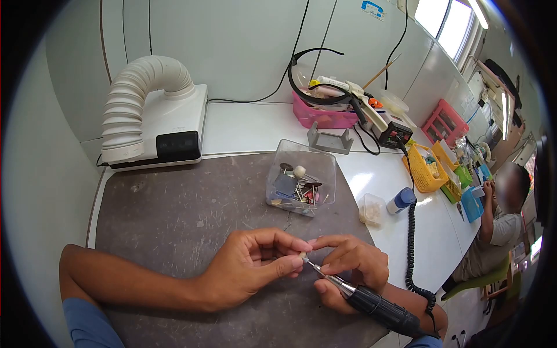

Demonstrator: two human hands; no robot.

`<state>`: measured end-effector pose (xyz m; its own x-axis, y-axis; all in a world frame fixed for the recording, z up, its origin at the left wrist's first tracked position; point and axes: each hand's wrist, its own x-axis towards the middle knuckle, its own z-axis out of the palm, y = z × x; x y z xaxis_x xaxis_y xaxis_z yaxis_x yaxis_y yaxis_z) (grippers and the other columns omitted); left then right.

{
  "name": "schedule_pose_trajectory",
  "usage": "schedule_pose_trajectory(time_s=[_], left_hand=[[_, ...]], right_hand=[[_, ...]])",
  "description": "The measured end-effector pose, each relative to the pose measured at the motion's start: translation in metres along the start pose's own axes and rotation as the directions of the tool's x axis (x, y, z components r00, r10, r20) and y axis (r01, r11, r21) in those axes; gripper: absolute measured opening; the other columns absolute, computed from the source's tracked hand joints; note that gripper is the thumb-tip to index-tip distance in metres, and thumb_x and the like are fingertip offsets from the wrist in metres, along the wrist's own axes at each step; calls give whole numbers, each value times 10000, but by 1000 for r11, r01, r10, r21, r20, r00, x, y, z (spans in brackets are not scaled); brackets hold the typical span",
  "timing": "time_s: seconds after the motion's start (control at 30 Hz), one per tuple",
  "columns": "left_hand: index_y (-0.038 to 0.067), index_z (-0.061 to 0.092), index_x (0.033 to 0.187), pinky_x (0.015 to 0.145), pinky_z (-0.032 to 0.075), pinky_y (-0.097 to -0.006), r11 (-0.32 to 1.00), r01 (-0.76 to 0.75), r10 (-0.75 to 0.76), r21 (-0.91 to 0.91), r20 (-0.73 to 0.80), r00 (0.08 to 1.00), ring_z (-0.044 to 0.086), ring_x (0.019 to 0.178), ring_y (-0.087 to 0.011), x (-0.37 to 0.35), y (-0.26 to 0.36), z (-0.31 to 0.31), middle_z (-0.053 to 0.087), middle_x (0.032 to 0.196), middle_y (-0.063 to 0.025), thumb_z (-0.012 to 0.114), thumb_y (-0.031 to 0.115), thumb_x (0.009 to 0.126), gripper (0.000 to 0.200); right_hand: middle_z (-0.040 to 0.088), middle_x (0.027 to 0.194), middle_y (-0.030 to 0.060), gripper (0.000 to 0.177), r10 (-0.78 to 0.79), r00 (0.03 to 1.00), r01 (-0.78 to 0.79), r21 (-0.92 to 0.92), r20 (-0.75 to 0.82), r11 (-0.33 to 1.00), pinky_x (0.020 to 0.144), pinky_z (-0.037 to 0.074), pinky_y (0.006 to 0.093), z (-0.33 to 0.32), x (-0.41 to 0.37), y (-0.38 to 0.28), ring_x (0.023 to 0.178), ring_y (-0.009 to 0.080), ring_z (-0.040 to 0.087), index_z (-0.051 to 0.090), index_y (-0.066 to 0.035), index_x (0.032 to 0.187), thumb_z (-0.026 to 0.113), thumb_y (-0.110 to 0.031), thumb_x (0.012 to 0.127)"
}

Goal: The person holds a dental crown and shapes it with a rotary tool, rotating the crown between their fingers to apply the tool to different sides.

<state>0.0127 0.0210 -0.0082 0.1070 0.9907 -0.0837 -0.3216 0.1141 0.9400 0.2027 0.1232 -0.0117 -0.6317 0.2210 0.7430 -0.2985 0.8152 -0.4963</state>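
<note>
My left hand point(252, 264) pinches a small pale piece point(301, 254) between thumb and forefinger over the grey mat point(174, 220). My right hand point(351, 267) holds a rotary handpiece point(377, 306) with a black grip and metal nose, its thin bit touching the pale piece. A coiled black cord point(412, 243) runs from the handpiece up the table. Just beyond my hands stands a clear plastic box point(301, 177) with several burrs and bits inside.
A white dust extractor with a ribbed hose point(154, 110) sits at the back left. A pink basket point(325, 116), a control unit point(394, 134), a small lidded tub point(371, 209), a blue-capped bottle point(401, 200) and yellow baskets point(426, 168) lie right. Another person point(499, 226) sits far right.
</note>
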Motion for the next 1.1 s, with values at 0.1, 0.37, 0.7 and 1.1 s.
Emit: schedule_pose_trajectory(time_s=[0.1, 0.37, 0.7, 1.1], left_hand=[[-28, 605, 1137, 849, 539, -256, 1000, 3, -3, 6, 0, 1000, 625, 914, -112, 0, 1, 0, 637, 985, -77, 631, 64, 917, 240], [-30, 605, 1137, 854, 539, -257, 1000, 5, -5, -5, -9, 1000, 626, 917, -113, 0, 0, 1, 640, 992, -81, 631, 61, 916, 240], [-36, 599, 1149, 861, 538, -254, 1000, 4, -4, -21, -18, 1000, 632, 926, -121, 0, 1, 2, 644, 985, -82, 633, 50, 912, 255], [-41, 602, 1141, 881, 536, -259, 1000, 10, -10, -13, -21, 1000, 637, 953, -137, -1, 2, 2, 636, 1016, -92, 636, 20, 900, 250]], right_hand=[[607, 682, 101, 228, 10, 999, -10, 5, -43, 1000, 779, 575, 482, 2, -2, 3, 686, 255, 670, 573, 7, 819, 756, -106, 741], [609, 686, 100, 229, -1, 1000, 1, -8, -24, 1000, 788, 572, 484, 0, 0, 1, 690, 256, 672, 577, 7, 822, 758, -108, 740], [610, 689, 106, 237, 24, 999, -25, -16, -45, 1000, 792, 564, 478, 1, -3, 1, 769, 326, 692, 574, 6, 824, 765, -102, 733], [610, 679, 98, 237, 4, 1000, -5, -41, -23, 999, 734, 575, 452, 0, -1, 0, 790, 344, 695, 577, -3, 819, 770, -97, 718]])
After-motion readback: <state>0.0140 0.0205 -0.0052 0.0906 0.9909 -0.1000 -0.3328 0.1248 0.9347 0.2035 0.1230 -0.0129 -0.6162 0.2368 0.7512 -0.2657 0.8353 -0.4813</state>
